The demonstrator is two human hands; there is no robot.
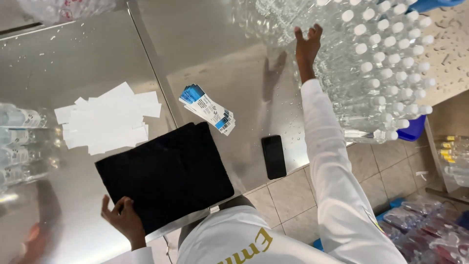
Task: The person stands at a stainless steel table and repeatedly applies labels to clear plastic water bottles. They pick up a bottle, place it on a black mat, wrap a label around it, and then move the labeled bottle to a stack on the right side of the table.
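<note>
Two hands work over a steel tabletop (pixel 205 44) whose near edge runs from about 7 o'clock up toward 3 o'clock, with tiled floor (pixel 293 195) showing beyond it at 5 o'clock. Bare, wet metal lies open between 11 and 12 o'clock, and a seam in the steel runs down from 11 o'clock toward the centre.

At 1 to 2 o'clock a large stack of clear plastic bottles (pixel 381 73) with white caps lies on its side, caps facing the viewer, resting over a blue crate (pixel 413 131) of which only a corner shows. More clear bottles (pixel 17 142) line the 9 o'clock edge.

The right hand (pixel 307 46) reaches out to 1 o'clock, fingers spread open, palm against the near side of the bottle stack; it grips nothing. The left hand (pixel 119 215) sits at 7 o'clock, fingers curled loosely at the lower left corner of a black folded cloth (pixel 166 173) that overhangs the tabletop edge; whether it pinches the cloth cannot be told.

Between the hands, at centre, lies a fanned bundle of blue-and-white labels (pixel 207 108). Loose white paper slips (pixel 105 120) are scattered at 9 to 10 o'clock, and a black phone (pixel 273 156) lies near the edge, just beside the right sleeve.
</note>
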